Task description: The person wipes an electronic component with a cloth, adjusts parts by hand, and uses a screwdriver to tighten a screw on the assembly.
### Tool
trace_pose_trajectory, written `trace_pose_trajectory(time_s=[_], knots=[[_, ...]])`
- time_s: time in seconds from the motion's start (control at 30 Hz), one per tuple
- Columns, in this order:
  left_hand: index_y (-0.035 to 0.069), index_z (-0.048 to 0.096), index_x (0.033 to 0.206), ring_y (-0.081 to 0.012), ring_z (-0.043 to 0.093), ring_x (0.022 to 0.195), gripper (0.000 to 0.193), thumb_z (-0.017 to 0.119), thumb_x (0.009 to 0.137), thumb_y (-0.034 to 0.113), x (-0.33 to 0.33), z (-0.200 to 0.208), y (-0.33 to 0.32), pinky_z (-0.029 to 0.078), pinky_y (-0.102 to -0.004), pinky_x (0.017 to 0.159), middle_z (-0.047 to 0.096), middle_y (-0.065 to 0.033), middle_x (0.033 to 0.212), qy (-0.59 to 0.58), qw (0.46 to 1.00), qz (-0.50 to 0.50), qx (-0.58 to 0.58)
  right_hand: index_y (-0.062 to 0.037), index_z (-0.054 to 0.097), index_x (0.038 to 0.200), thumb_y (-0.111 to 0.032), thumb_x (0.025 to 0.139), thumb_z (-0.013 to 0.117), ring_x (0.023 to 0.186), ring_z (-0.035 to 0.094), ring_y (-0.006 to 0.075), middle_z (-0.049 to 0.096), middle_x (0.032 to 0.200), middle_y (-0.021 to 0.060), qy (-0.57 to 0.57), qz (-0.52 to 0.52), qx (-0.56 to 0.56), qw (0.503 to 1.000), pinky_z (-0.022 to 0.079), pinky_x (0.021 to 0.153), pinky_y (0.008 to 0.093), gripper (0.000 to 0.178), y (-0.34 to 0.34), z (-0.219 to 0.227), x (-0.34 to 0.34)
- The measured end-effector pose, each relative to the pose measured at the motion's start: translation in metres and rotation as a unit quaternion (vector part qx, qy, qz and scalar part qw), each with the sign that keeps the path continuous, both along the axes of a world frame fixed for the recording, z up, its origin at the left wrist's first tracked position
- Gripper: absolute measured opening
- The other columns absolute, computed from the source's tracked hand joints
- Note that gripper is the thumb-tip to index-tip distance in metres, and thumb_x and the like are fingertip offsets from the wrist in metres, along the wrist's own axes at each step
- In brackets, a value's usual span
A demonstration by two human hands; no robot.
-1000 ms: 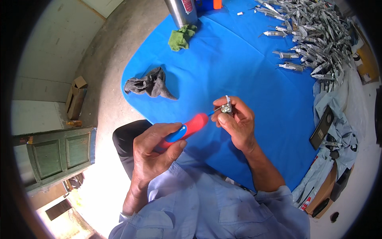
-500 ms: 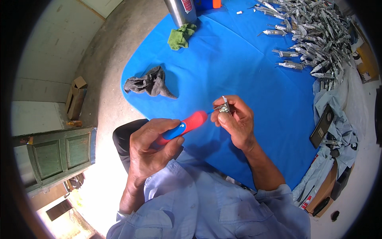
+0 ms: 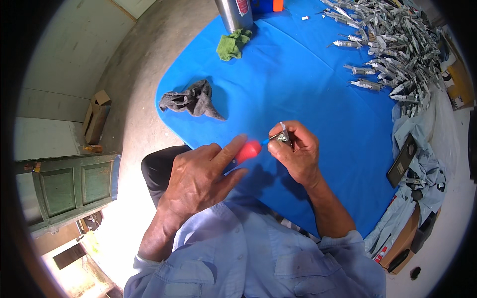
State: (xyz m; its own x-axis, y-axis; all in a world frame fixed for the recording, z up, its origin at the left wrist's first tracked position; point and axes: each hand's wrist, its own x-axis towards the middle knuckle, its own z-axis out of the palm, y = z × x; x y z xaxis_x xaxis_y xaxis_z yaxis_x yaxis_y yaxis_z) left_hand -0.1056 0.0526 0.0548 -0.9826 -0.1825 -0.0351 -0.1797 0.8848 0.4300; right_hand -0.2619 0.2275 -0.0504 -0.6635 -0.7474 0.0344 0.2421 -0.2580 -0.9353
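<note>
My left hand (image 3: 201, 171) is closed over the handle of a red-and-blue screwdriver (image 3: 248, 152), its back facing up and hiding most of the handle. A thin blue shaft points right toward a small silvery metal part (image 3: 283, 137). That part is pinched between the thumb and fingers of my right hand (image 3: 299, 151). Shaft and part meet or nearly meet at my right fingertips; the contact itself is hidden. Both hands hover above the near side of a blue-covered table (image 3: 293, 104).
At the far right lies a big heap of thin grey-and-white metal pieces (image 3: 392, 54). A dark grey cloth (image 3: 196, 101), a green cloth (image 3: 232, 45) and a steel bottle (image 3: 235, 17) sit to the left. A dark phone (image 3: 402, 158) rests on plastic bags (image 3: 422, 149) at the right edge.
My left hand has rolled over and slid forward along the handle, showing its back and covering the blue section. My right hand holds the metal part in nearly the same place.
</note>
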Motion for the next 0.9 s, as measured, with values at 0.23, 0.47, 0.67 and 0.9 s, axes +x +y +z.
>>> trace_pose_trajectory(time_s=[0.23, 0.47, 0.67, 0.9], knots=[[0.011, 0.067, 0.142, -0.0295, 0.071, 0.076, 0.057, 0.084, 0.088, 0.014, 0.0, -0.01, -0.001, 0.058, -0.0416, 0.068, 0.071, -0.0129, 0.096, 0.04, 0.999, 0.014, -0.002, -0.0007, 0.07, 0.114, 0.001, 0.093, 0.079, 0.083, 0.059, 0.0026, 0.068, 0.096, -0.0013, 0.038, -0.005, 0.026, 0.999, 0.049, 0.071, 0.0221, 0.023, -0.001, 0.008, 0.002], [0.01, 0.07, 0.138, -0.0308, 0.074, 0.087, 0.053, 0.084, 0.087, 0.011, -0.004, -0.01, -0.003, 0.06, -0.0415, 0.073, 0.074, -0.0133, 0.103, 0.072, 0.997, 0.006, -0.021, -0.0005, 0.072, 0.114, 0.0, 0.092, 0.081, 0.081, 0.059, 0.0017, 0.068, 0.094, -0.0022, 0.06, -0.001, 0.03, 0.998, 0.048, 0.07, 0.0213, 0.024, 0.0, 0.007, 0.001], [0.011, 0.071, 0.137, -0.0287, 0.074, 0.089, 0.054, 0.086, 0.085, 0.013, -0.005, -0.01, -0.004, 0.06, -0.0413, 0.075, 0.074, -0.0112, 0.102, 0.074, 0.996, 0.01, -0.047, 0.0002, 0.073, 0.115, 0.0, 0.092, 0.081, 0.08, 0.059, 0.0014, 0.07, 0.094, -0.002, 0.057, 0.002, 0.023, 0.998, 0.048, 0.07, 0.0206, 0.024, 0.0, 0.01, 0.001], [0.013, 0.073, 0.134, -0.0256, 0.073, 0.088, 0.053, 0.087, 0.083, 0.013, -0.006, -0.006, -0.007, 0.06, -0.0394, 0.075, 0.074, -0.0079, 0.099, 0.077, 0.993, -0.004, -0.087, 0.0007, 0.073, 0.114, 0.0, 0.092, 0.081, 0.08, 0.059, 0.0016, 0.07, 0.094, -0.0016, 0.076, 0.001, 0.015, 0.997, 0.048, 0.07, 0.0204, 0.024, -0.001, 0.006, 0.001]])
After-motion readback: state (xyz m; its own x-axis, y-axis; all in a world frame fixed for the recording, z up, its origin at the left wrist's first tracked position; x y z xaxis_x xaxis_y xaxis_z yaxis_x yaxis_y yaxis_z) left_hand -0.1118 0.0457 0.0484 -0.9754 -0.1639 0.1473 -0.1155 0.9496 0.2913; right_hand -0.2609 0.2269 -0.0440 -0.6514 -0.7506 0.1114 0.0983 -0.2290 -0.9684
